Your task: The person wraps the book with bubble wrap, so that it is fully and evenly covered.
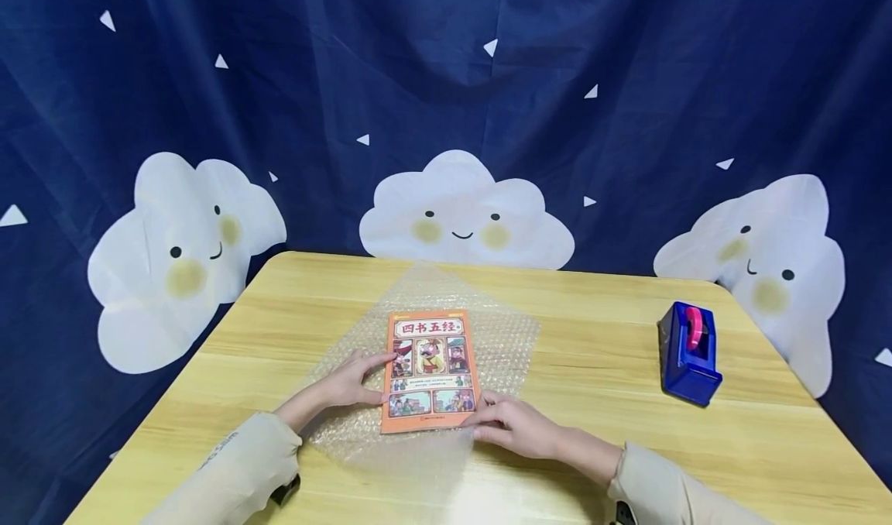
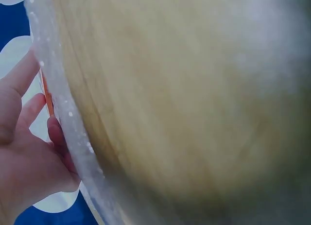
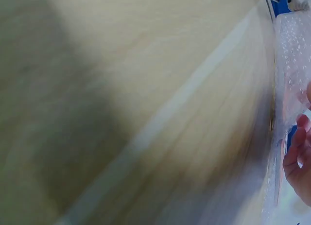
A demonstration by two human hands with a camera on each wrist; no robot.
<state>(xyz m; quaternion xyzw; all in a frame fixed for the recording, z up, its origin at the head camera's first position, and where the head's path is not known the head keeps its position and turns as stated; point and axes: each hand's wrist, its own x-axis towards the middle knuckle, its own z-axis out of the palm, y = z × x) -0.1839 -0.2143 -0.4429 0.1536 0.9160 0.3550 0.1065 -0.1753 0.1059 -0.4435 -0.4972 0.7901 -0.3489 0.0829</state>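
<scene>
An orange book (image 1: 430, 370) with a comic-style cover and large red Chinese characters lies face up on a sheet of clear bubble wrap (image 1: 502, 331). My left hand (image 1: 344, 382) is at the book's left edge, its fingers fairly straight and a fingertip on the cover. In the left wrist view, that hand (image 2: 34, 147) shows beside the orange edge, behind a strip of bubble wrap. At the lower right corner of the book, my right hand (image 1: 519, 428) pinches with bent fingers. Part of the right hand (image 3: 299, 162) shows at the right wrist view's edge.
A blue tape dispenser (image 1: 690, 355) with a pink roll stands on the right of the wooden table (image 1: 592, 355). Behind the table hangs a dark blue curtain (image 1: 313, 84) printed with white clouds.
</scene>
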